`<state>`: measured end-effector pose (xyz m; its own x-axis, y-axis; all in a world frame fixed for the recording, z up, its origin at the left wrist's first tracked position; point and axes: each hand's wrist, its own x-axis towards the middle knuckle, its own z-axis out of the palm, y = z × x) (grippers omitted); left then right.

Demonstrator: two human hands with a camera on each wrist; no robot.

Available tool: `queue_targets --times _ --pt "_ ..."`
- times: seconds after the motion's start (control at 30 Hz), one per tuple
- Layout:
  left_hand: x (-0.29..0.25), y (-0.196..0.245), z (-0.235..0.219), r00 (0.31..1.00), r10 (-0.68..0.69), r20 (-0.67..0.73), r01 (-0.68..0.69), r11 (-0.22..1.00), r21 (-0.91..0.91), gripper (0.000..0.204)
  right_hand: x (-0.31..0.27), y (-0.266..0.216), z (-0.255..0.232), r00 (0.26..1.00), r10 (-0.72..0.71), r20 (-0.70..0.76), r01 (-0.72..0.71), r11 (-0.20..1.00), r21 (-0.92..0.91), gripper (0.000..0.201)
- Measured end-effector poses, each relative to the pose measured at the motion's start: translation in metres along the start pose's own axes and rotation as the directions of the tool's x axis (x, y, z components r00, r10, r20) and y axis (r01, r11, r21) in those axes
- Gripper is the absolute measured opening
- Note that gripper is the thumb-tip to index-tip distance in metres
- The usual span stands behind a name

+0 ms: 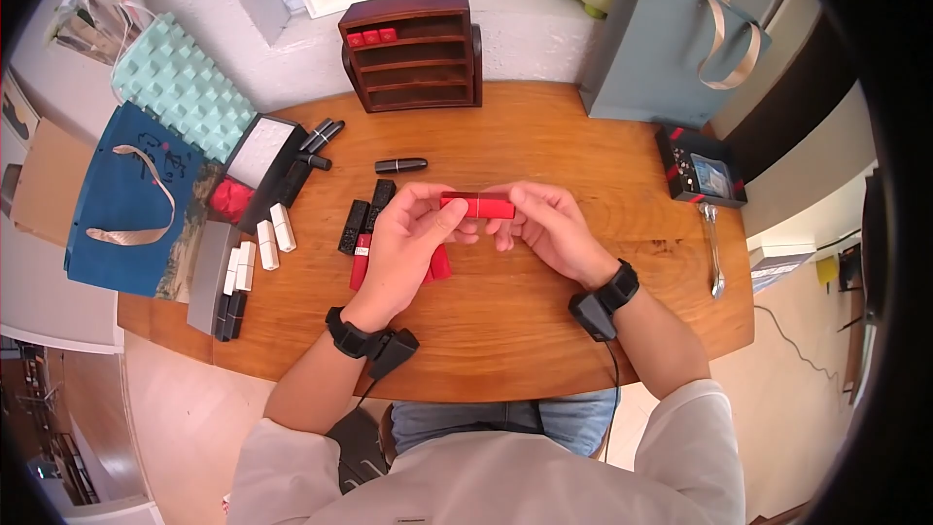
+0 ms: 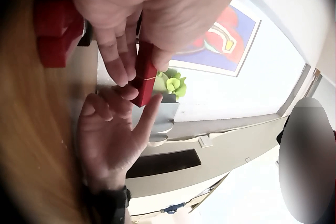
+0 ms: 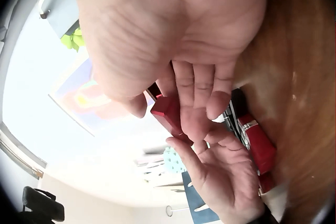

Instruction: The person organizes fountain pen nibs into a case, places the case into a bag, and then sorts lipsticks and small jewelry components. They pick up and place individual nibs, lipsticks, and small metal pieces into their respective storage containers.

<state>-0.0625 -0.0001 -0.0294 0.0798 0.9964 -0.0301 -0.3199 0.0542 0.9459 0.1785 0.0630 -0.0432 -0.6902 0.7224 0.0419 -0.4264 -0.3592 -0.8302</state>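
Note:
A square-sided red lipstick tube (image 1: 491, 208) with a thin gold line round its middle lies level between both hands, above the table. My left hand (image 1: 408, 228) pinches its left part between thumb and fingers. At the other end my right hand (image 1: 556, 226) has thumb and fingertips on the tube, as the left wrist view also shows around the red tube (image 2: 147, 77). The right wrist view shows the tube's end face (image 3: 161, 107) beside the right thumb. Below the left hand, red tubes (image 1: 361, 262) and black speckled tubes (image 1: 356, 224) lie on the wood, partly hidden by that hand.
A dark wooden rack (image 1: 413, 53) at the back carries red tubes (image 1: 372, 37) on its top shelf. A black tube (image 1: 400, 165) lies before it. White tubes (image 1: 275, 233) and a blue bag (image 1: 136, 204) are at left. Right are a grey bag (image 1: 641, 49), black box (image 1: 702, 170) and wrench (image 1: 714, 253).

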Motion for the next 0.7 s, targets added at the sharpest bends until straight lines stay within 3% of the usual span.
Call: queue_targets --times 0.07,0.17,0.2,0.27,0.43,0.5,0.7 --pt "-0.001 -0.002 0.001 0.999 0.043 0.015 -0.043 0.999 0.003 0.030 -0.001 0.001 0.003 0.997 -0.061 -0.048 0.050 0.978 -0.203 0.033" --pt "-0.003 0.004 0.007 0.997 0.078 0.020 -0.079 0.996 0.046 0.030 -0.001 0.002 0.008 0.990 -0.109 -0.087 0.073 0.936 -0.343 0.030" --pt "-0.003 0.006 0.008 0.997 0.073 0.007 -0.074 0.994 0.084 0.030 -0.001 0.005 0.008 0.990 -0.110 -0.089 0.073 0.937 -0.342 0.030" --pt "-0.002 0.002 0.004 0.997 0.074 0.034 -0.077 0.993 0.088 0.030 0.001 0.011 0.006 0.963 -0.258 -0.073 0.213 0.901 -0.378 0.031" --pt "-0.001 -0.005 -0.003 0.995 0.065 0.076 -0.070 0.996 0.060 0.026 -0.002 0.001 -0.002 0.974 -0.220 -0.048 0.189 0.916 -0.354 0.025" --pt "0.000 -0.003 -0.007 0.999 -0.002 0.054 0.004 0.999 -0.034 0.026 -0.003 0.001 -0.003 0.979 -0.203 -0.029 0.183 0.930 -0.319 0.023" --pt "0.003 -0.004 -0.010 0.995 0.014 0.103 -0.013 1.000 -0.009 0.027 -0.002 0.001 -0.001 0.973 -0.229 -0.032 0.204 0.918 -0.340 0.021"
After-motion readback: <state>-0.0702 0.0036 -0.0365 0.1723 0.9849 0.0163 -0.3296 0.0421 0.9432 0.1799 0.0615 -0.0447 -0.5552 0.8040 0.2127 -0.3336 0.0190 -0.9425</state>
